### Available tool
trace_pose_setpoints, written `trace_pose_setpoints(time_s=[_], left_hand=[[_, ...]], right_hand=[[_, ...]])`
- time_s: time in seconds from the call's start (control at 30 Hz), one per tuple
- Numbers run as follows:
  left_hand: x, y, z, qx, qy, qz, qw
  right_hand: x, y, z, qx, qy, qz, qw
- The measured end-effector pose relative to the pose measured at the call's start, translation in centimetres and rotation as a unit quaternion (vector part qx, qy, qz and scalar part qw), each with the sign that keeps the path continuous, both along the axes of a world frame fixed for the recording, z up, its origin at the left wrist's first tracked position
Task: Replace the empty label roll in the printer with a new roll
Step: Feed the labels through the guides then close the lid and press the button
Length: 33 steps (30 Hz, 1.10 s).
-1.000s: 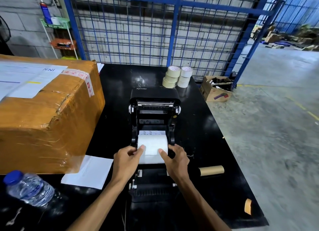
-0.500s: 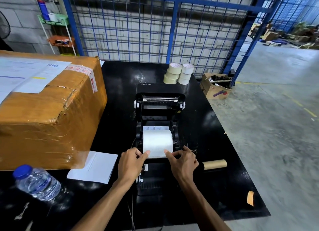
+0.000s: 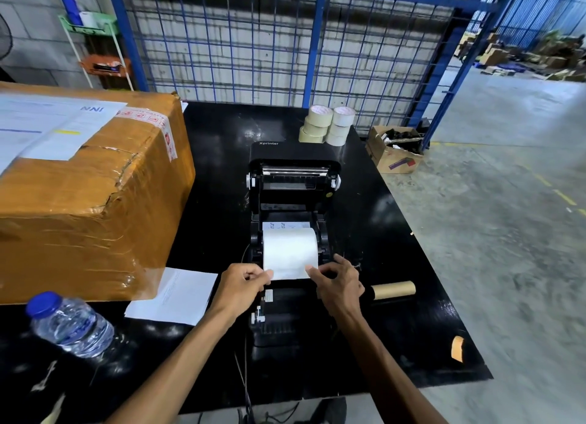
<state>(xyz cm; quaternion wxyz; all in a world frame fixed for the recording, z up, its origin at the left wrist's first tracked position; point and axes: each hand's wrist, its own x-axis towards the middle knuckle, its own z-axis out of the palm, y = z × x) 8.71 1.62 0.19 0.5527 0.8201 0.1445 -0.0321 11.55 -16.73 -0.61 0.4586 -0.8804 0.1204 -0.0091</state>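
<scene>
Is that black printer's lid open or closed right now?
Open. The printer lid is tipped back, exposing the white label roll seated inside, whose loose end both hands hold.

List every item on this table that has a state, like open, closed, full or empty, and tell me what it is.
printer: lid open
new label roll: seated in printer bay, leading edge pulled forward
left hand: pinching left corner of label edge
right hand: pinching right corner
cardboard core: bare, lying right of printer
water bottle: capped, lying on its side
big carton: taped shut
</scene>
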Motion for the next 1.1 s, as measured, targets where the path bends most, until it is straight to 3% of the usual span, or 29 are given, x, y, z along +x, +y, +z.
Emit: trace_pose_setpoints(time_s=[0.27, 0.43, 0.7, 0.83, 1.1], left_hand=[[0.2, 0.2, -1.4, 0.064, -0.044, -0.007, 0.997], [0.4, 0.2, -1.6, 0.177, -0.043, -0.062, 0.981], [0.6, 0.5, -0.6, 0.157, -0.02, -0.094, 0.983], [1.0, 0.6, -0.1, 0.166, 0.005, -0.114, 0.979], [1.8, 0.3, -0.4, 0.177, 0.032, -0.099, 0.979]], right_hand=[[0.6, -1.1, -0.2, -0.07, -0.012, 0.083, 0.994], [0.4, -1.9, -0.9, -0.147, -0.005, 0.149, 0.978], [0.8, -2.6, -0.3, -0.154, 0.033, 0.195, 0.968], [1.0, -2.5, -0.1, -0.126, 0.026, 0.176, 0.976], [1.2, -1.7, 0.5, -0.176, 0.06, 0.145, 0.972]])
